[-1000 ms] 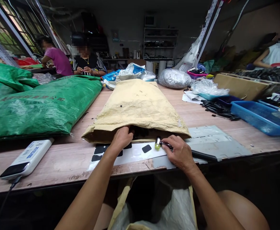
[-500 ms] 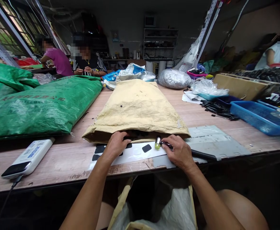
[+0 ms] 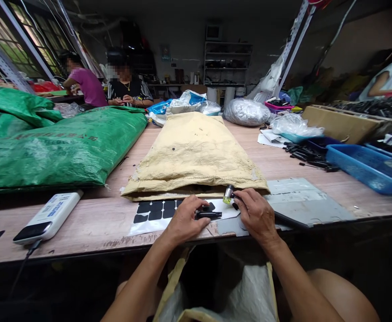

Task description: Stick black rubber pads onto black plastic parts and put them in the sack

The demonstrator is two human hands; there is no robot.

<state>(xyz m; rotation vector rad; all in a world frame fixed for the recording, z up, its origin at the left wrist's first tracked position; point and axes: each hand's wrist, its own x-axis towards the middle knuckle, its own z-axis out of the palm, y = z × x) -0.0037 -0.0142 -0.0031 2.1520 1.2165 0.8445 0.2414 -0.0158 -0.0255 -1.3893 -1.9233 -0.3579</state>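
Between the thumb and fingers of my left hand point(image 3: 186, 219) is a short black tube-like part point(image 3: 209, 215), lying sideways over a white sheet of black stickers point(image 3: 155, 210). My right hand point(image 3: 256, 213) grips a small mallet point(image 3: 228, 195) by its dark handle; its head is metal with a yellow-green tip, raised just in front of the bag mouth. Right behind both hands lies a tan paper sack point(image 3: 196, 154), its opening facing me and its inside mostly dark. A grey board point(image 3: 303, 199) extends under and beyond my right hand.
A large green sack point(image 3: 58, 147) and a white power bank point(image 3: 48, 217) are on the left. Black parts point(image 3: 311, 158) lie beside a blue basket point(image 3: 370, 167) at right. Below the table edge, an open lined sack point(image 3: 249, 286) sits at my lap. Co-workers sit farther back.
My left hand has come out from the paper sack's mouth and moved right and nearer me, now showing a black part. The mallet head has tilted and risen slightly.
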